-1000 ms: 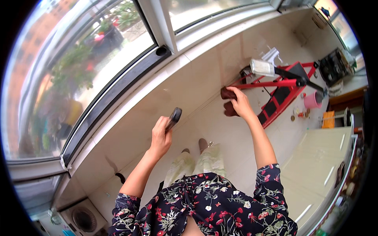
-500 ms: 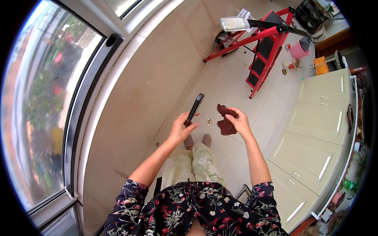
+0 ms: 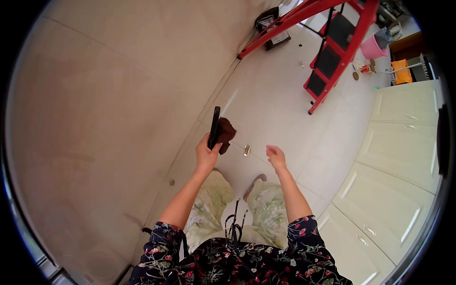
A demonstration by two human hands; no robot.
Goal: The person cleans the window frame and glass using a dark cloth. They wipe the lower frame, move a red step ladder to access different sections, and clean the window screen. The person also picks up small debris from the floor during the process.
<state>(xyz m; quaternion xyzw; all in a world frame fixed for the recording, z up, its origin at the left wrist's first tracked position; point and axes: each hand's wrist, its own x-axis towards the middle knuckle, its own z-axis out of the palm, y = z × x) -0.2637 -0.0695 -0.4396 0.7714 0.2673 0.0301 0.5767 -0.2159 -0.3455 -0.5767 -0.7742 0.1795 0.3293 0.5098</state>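
Observation:
My left hand is closed around a black phone, seen nearly edge-on and held upright. A crumpled dark brown cloth is in the same hand, against the right side of the phone; the thumb lies at its lower edge. To the right, over the floor tiles, my right hand is apart from both, its fingers loosely bent and nothing visible in them. Between the two hands, a small shiny metal piece lies on the floor beyond my feet.
A red folding stepladder with black treads stands ahead right. Behind its leg is a black bag. Farther right are a pink bucket and an orange cloth. Cream cabinets line the right side; a pale tiled wall rises left.
The brown cloth has passed from my right hand to my left, beside the phone. My right hand has drawn slightly back. The view has dropped and my knees are now bent and apart.

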